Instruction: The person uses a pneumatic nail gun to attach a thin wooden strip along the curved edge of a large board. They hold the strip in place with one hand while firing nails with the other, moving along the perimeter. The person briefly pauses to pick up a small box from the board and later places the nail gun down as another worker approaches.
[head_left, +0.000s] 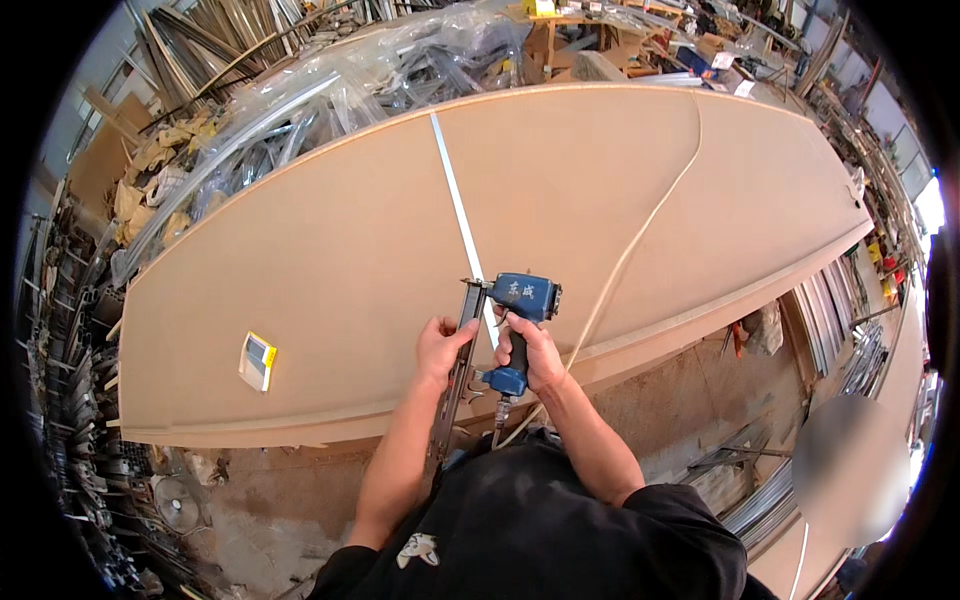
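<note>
A blue air nail gun (524,292) is held in front of me, above the near edge of a wide tan board (320,250). My right hand (540,355) is closed round its dark grip, index finger up by the trigger. With thumb and fingers, my left hand (443,350) grips the long dark magazine (468,325) on the gun's left side. Whether nails are inside the magazine cannot be seen. Beneath the gun, a narrow pale strip (455,195) runs across the board to its far edge. A metal air fitting (502,410) sits at the grip's lower end.
A pale hose (630,250) curves over the board's right half. Toward the left lies a small yellow-and-white box (257,362). Plastic-wrapped metal profiles (370,85) crowd the far edge. Metal lengths (825,310) are stacked at right, and a fan (177,503) stands at lower left.
</note>
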